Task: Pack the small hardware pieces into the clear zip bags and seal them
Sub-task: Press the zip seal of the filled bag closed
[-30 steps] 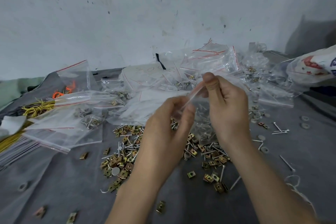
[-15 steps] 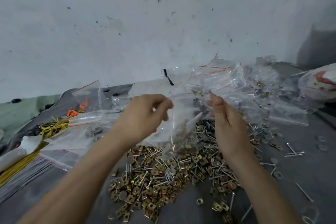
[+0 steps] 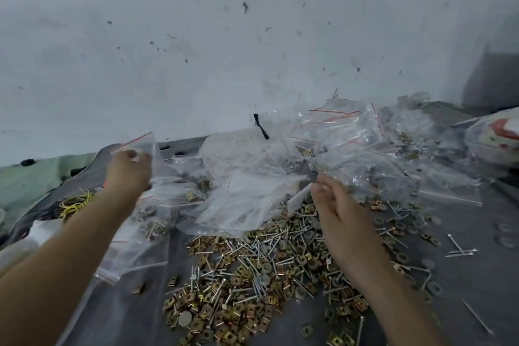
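A heap of brass square clips, silver nails and grey washers (image 3: pixel 252 270) lies on the grey cloth (image 3: pixel 463 275) in front of me. Clear zip bags with red strips (image 3: pixel 337 132) are piled behind the heap. My left hand (image 3: pixel 127 174) reaches far left with its fingers curled, just in front of an upright clear bag (image 3: pixel 140 143). Blur hides whether that hand holds a bag. My right hand (image 3: pixel 334 205) is over the heap's far edge, thumb and forefinger pinched on the edge of a clear zip bag (image 3: pixel 351 171) from the pile.
Filled bags (image 3: pixel 148 222) lie at the left beside yellow and orange wire ties (image 3: pixel 74 203). A printed white sack (image 3: pixel 494 135) sits at the far right. The stained white wall (image 3: pixel 252 50) rises right behind the pile. Loose nails and washers (image 3: pixel 460 250) scatter to the right.
My hands have parted. The left one swung out to the far left from the bag both were pinching. The right hand has sunk a little to the bag pile.
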### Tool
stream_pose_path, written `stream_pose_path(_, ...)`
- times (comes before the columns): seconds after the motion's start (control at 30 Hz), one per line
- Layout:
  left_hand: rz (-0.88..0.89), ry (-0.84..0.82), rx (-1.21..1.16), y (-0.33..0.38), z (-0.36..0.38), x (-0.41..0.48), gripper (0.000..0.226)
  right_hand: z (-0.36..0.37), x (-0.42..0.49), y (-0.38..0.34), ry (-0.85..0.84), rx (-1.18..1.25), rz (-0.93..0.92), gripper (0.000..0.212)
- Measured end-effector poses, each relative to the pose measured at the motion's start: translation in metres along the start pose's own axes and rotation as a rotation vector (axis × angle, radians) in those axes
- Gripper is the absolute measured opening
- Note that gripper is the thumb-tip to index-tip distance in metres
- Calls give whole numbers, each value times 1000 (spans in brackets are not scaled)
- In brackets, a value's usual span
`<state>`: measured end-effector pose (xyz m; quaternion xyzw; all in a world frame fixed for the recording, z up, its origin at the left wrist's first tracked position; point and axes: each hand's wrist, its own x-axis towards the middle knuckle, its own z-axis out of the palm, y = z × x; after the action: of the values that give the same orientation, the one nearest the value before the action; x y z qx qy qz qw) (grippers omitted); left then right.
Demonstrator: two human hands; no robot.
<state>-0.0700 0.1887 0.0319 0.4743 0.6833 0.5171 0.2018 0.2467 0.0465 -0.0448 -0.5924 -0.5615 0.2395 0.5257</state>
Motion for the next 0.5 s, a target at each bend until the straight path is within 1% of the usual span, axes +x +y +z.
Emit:
stream_pose_path(0.07, 194, -64, 153, -15, 21, -20, 33, 1, 1, 2, -1, -40, 6, 61)
stream_pose_path(0.1, 269, -134, 231, -21, 32, -29, 27, 1, 1, 3, -1, -64, 8, 56)
stream_pose_path(0.17, 349, -293, 398, -33, 57, -42, 21, 1, 2, 5, -3, -110, 17, 49)
stream_pose_path(0.23, 386, -375, 520, -41, 80, -48, 22, 1, 3, 8, -7, -143, 37, 47)
stream_pose_path(0.37, 378, -429, 650, -51, 111, -43, 28, 4, 5, 13, -25, -167, 42, 48)
stream_pose_path(0.5, 364, -347, 756, -55, 129, -28, 35, 4, 8, 16, -21, -171, 55, 45)
